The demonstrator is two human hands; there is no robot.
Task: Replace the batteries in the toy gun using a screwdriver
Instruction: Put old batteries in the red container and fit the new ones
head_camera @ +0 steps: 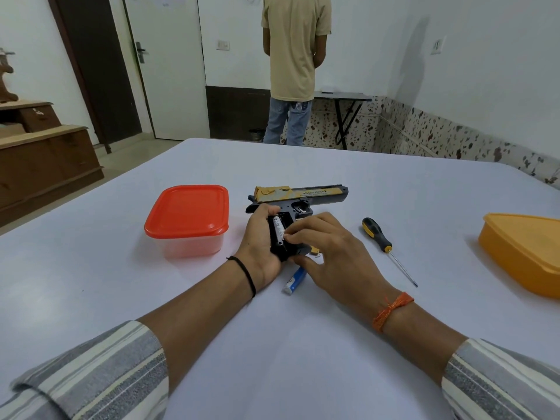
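Black grip (280, 250) half hidden by hands, seemingly.

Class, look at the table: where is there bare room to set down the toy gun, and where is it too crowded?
Bare: the far table beyond the toy gun; the strip between screwdriver and orange container; the corner left of the red-lidded box. Crowded: around the left hand and right hand, with a blue battery below them.

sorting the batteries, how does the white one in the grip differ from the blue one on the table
The white battery sits in the toy gun grip's open compartment, touched by the right hand; the blue battery lies loose on the table, untouched. Both are slim cylinders.
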